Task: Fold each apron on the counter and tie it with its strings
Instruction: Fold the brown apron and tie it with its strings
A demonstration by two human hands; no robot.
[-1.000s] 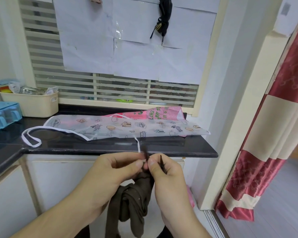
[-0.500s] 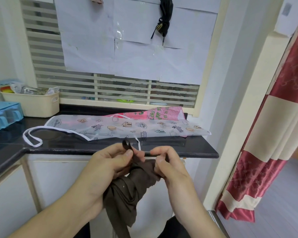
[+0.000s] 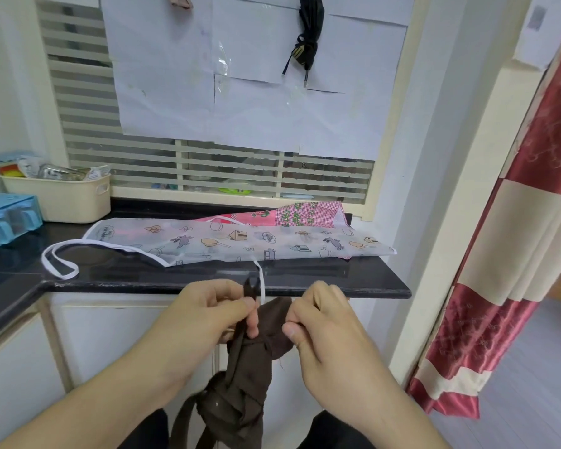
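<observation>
Brown apron [image 3: 240, 377] hangs bunched in front of the person, below the counter edge, gripped at its top by both hands. Left hand [image 3: 204, 314] pinches a dark string end [image 3: 250, 285] between thumb and curled fingers, the string tip sticking up just above the knuckles. Right hand [image 3: 324, 325] has its fingers curled in and the thumb pressed against the brown cloth at the upper right of the bundle (whether it also grips a string there cannot be told). The two hands are near each other, with a fold of the cloth between them; the rest of the apron droops down in twisted folds between the forearms.

Behind the hands runs the black counter [image 3: 337, 283]. On it lies a pale printed apron [image 3: 240, 243], spread flat, with its white strap [image 3: 59, 264] looped at the left and a white string [image 3: 260, 280] hanging over the counter edge just beside the left hand. A pink checked apron [image 3: 298, 213] lies partly under it at the back. At the far left stand a cream basket [image 3: 75, 200] and a blue box [image 3: 7, 218]; a red and cream curtain [image 3: 512, 241] hangs at the right
</observation>
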